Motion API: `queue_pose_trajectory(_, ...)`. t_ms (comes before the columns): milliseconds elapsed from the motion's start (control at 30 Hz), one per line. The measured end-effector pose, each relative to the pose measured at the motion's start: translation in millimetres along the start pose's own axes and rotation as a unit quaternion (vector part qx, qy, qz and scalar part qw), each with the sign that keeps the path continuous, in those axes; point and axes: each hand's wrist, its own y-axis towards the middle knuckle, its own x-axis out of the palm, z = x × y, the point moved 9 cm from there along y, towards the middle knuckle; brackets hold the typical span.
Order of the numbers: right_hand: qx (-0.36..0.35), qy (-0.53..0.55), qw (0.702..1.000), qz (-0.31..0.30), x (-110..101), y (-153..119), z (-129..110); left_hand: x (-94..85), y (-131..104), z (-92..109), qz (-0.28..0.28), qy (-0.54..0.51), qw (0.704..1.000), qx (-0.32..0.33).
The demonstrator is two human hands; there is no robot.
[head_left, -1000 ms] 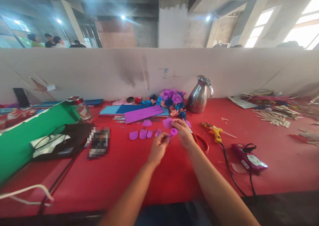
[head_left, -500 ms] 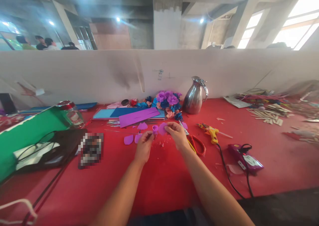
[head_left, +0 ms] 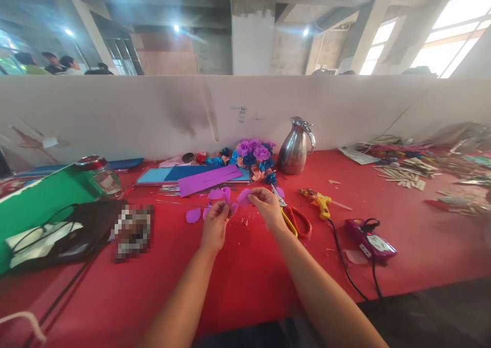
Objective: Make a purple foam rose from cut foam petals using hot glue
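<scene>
Pinching purple pieces (head_left: 243, 198), hands (head_left: 215, 227) (head_left: 269, 211) over red table (head_left: 245, 281), pale partition (head_left: 146, 102), concrete pillar (head_left: 253, 38) beyond

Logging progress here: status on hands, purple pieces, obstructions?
Left fingers pinch rolled purple piece. Right fingers grip purple petal beside it. Scissors close on the right, possible snag.

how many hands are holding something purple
2: the left hand pinches a rolled piece; the right hand, left of the scissors, pinches a petal. Neither hand is hidden.

Red tbl (head_left: 245, 276) – steel jug (head_left: 293, 152), scissors (head_left: 290, 215), yel. glue gun (head_left: 324, 204), pwr strip (head_left: 370, 241), purple petal pcs (head_left: 193, 215)
</scene>
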Motion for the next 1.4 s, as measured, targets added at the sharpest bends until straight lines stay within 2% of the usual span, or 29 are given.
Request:
queue_pose_trajectory(167,0.010,-0.019,1.000,-0.017,3,-2,2,3.4,-3,3,0.001,0.003,1.000,-0.008)
queue_pose_trajectory(333,0.053,-0.038,0.991,-0.116,16,-5,9,4.9,-4,-2,-0.006,0.013,0.999,-0.044)
queue_pose_trajectory(433,0.019,-0.110,0.977,-0.180,26,-7,11,9.2,-6,-8,-0.036,0.064,0.995,-0.073)
queue_pose_trajectory(533,-0.029,-0.200,0.954,-0.220,35,-11,15,12.1,-6,-9,-0.059,0.125,0.988,-0.064)
queue_pose_trajectory(667,-0.056,-0.264,0.945,-0.187,33,-12,16,0.2,-1,-7,-0.007,0.155,0.987,-0.048)
queue_pose_trajectory(733,-0.043,-0.263,0.948,-0.175,32,-11,17,-4.7,1,-4,0.016,0.150,0.988,-0.038)
queue_pose_trajectory(833,-0.006,-0.239,0.953,-0.188,32,-11,22,-5.6,0,-4,0.025,0.132,0.990,-0.040)
queue_pose_trajectory(933,0.003,-0.213,0.960,-0.181,29,-9,22,-2.5,-3,-7,0.019,0.114,0.991,-0.065)
queue_pose_trajectory(1067,-0.018,-0.241,0.956,-0.164,25,-8,17,6.3,-7,-12,-0.026,0.112,0.989,-0.096)
queue_pose_trajectory(1133,-0.029,-0.264,0.951,-0.160,25,-9,16,7.9,-7,-12,-0.039,0.118,0.988,-0.093)
queue_pose_trajectory(1300,-0.039,-0.306,0.935,-0.175,30,-11,16,1.8,-5,-12,-0.026,0.183,0.980,-0.074)
queue_pose_trajectory(1400,-0.058,-0.329,0.928,-0.168,24,-9,8,0.0,-4,-14,-0.026,0.215,0.974,-0.070)
